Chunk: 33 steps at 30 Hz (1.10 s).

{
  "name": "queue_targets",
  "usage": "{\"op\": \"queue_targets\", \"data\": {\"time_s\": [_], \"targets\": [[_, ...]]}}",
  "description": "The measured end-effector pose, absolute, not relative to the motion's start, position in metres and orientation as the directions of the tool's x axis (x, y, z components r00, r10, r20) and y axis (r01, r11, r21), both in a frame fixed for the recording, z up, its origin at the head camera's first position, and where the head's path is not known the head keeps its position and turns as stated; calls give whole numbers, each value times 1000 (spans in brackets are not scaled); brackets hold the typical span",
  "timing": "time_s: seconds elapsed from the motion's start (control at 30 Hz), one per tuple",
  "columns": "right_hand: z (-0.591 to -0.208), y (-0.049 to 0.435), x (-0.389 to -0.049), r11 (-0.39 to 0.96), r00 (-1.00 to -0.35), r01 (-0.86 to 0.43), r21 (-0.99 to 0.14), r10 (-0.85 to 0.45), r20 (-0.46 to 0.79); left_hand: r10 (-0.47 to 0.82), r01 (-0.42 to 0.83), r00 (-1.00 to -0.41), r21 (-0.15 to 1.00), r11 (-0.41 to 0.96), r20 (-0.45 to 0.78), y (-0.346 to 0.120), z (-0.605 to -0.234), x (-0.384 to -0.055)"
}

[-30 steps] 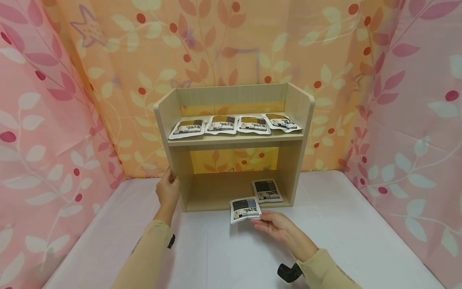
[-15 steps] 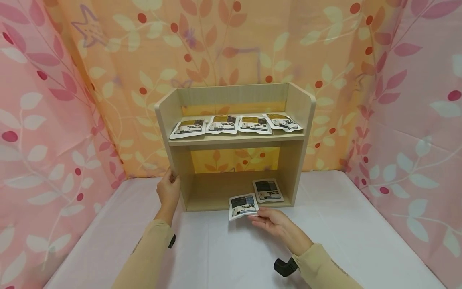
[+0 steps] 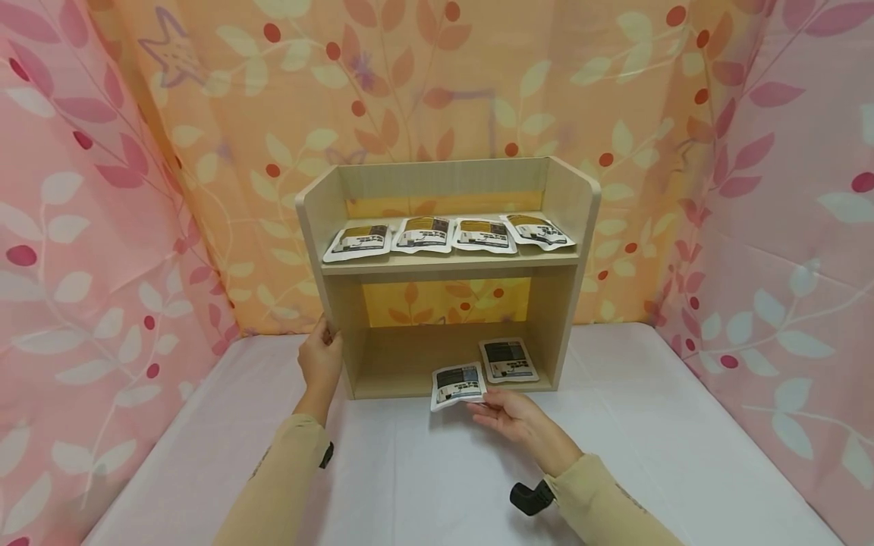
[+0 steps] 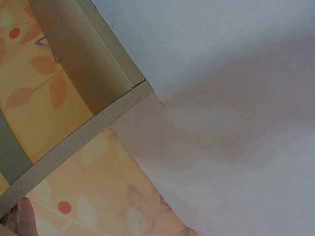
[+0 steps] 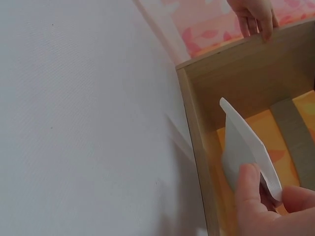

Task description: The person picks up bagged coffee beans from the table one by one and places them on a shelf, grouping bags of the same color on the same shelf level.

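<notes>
My right hand (image 3: 520, 425) pinches a flat white pouch (image 3: 456, 385) with a dark printed label by its right corner. The right wrist view shows that pouch (image 5: 243, 142) edge-on between thumb and fingers, over the shelf's lower opening. In the head view it overlaps the front edge of the bottom board. A similar pouch (image 3: 508, 359) lies on the bottom board to its right. My left hand (image 3: 319, 364) grips the front edge of the left side panel of a small wooden shelf (image 3: 451, 264); its fingers (image 4: 25, 216) show at the panel in the left wrist view.
Several pouches with gold and dark labels, among them one at the left (image 3: 358, 242), lie in a row on the upper board. The shelf stands on a white-covered table (image 3: 423, 470). Patterned orange and pink curtains (image 3: 765, 227) close in the back and sides.
My right hand has moved slightly left and away from me with the pouch, bringing it nearer the bottom board. The left hand stays at the side panel.
</notes>
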State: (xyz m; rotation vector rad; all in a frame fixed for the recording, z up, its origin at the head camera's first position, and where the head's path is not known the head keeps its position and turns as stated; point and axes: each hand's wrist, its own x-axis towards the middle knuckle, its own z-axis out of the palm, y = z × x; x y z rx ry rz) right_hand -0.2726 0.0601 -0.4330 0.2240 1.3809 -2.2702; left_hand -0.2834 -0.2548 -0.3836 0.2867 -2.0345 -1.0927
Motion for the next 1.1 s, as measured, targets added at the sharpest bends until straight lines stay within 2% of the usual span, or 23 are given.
{"op": "queue_targets", "data": {"time_s": [0.6,1.1], "targets": [[-431,46,-288,-416,-875,483,-770,-232,-424,-534,150,-662,792,592,525,-253,-383,-282],[-435,37,-298,-426,-891,453,-783,-211,-401,-535,159,-665,798,581,522,-255,-384,-283]]}}
